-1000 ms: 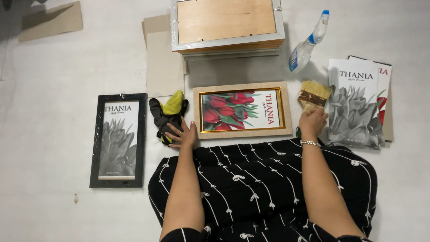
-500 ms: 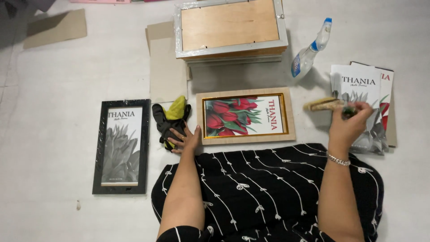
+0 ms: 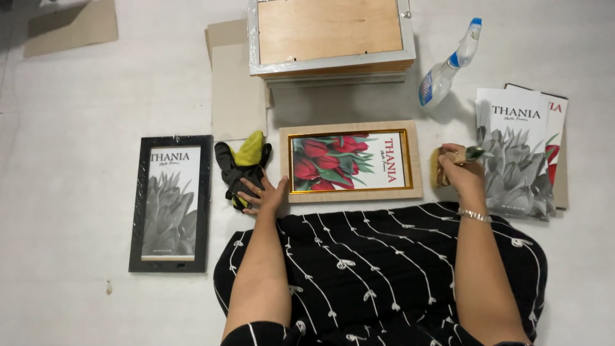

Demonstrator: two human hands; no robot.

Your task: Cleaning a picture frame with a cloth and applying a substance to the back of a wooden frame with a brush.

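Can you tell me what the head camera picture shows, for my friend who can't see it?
A person sitting on a white floor rests the left hand on a black and yellow cloth beside a light wooden picture frame holding red tulips. The right hand grips a small brush by that frame.

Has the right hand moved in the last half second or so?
Yes. The right hand with its brush has come back left, off the stack of grey prints, towards the wooden frame.
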